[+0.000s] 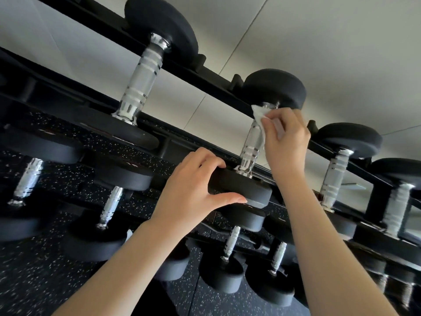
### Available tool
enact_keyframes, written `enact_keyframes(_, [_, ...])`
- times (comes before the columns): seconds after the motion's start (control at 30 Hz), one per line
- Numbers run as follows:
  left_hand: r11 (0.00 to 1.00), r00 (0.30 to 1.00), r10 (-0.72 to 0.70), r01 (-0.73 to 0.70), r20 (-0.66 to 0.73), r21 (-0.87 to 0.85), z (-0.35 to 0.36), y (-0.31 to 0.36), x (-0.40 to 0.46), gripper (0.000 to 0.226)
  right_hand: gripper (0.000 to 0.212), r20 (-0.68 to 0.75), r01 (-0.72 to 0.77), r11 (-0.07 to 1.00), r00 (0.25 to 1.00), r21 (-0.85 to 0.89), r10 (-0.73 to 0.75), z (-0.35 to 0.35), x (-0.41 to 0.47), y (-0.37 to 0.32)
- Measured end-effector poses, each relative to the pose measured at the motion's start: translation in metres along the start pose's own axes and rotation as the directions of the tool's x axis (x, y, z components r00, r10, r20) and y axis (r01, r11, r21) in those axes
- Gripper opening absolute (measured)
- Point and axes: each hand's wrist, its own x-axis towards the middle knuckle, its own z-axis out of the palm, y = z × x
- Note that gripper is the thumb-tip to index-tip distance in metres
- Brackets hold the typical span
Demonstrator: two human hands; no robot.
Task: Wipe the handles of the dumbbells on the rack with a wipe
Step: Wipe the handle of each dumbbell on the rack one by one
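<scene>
A black dumbbell with a knurled chrome handle (251,144) lies across the top tier of the black rack (200,74). My right hand (286,142) holds a white wipe (259,116) wrapped against the upper part of that handle, just below the far weight head (274,87). My left hand (193,190) grips the near weight head (241,187), fingers over its top edge and thumb under it. Neighbouring dumbbells sit on the same tier, one to the left (142,78) and one to the right (335,176).
Lower tiers hold several more black dumbbells (222,267) with chrome handles. A further dumbbell (398,208) lies at the far right. Behind the rack is a pale panelled wall (330,42). Black speckled rubber flooring (32,277) shows below.
</scene>
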Motion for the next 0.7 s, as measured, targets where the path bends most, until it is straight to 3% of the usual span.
enact_keyframes(0.1, [0.999, 0.999, 0.023, -0.024, 0.029, 0.036, -0.002, 0.001, 0.002, 0.065, 0.002, 0.103, -0.058, 0.996, 0.993, 0.064, 0.051, -0.008, -0.016, -0.004])
enact_keyframes(0.23, [0.993, 0.994, 0.069, -0.077, 0.080, 0.092, -0.006, 0.004, 0.006, 0.064, 0.004, 0.316, -0.221, 0.970, 0.931, 0.098, 0.180, -0.024, -0.037, -0.006])
enact_keyframes(0.3, [0.987, 0.987, 0.112, -0.124, 0.117, 0.098, -0.008, 0.008, 0.007, 0.064, 0.009, 0.341, -0.274, 0.955, 0.914, 0.116, 0.221, -0.034, -0.046, -0.006])
enact_keyframes(0.5, [0.967, 0.970, 0.190, -0.211, 0.150, 0.144, -0.009, 0.025, 0.011, 0.060, 0.015, 0.119, -0.432, 0.838, 0.901, 0.333, 0.417, -0.089, -0.066, 0.013])
enact_keyframes(0.7, [0.898, 0.927, 0.307, -0.357, 0.214, 0.257, 0.033, 0.067, 0.022, 0.048, 0.014, -0.083, -0.499, 0.754, 0.809, 0.428, 0.582, -0.147, -0.084, 0.059])
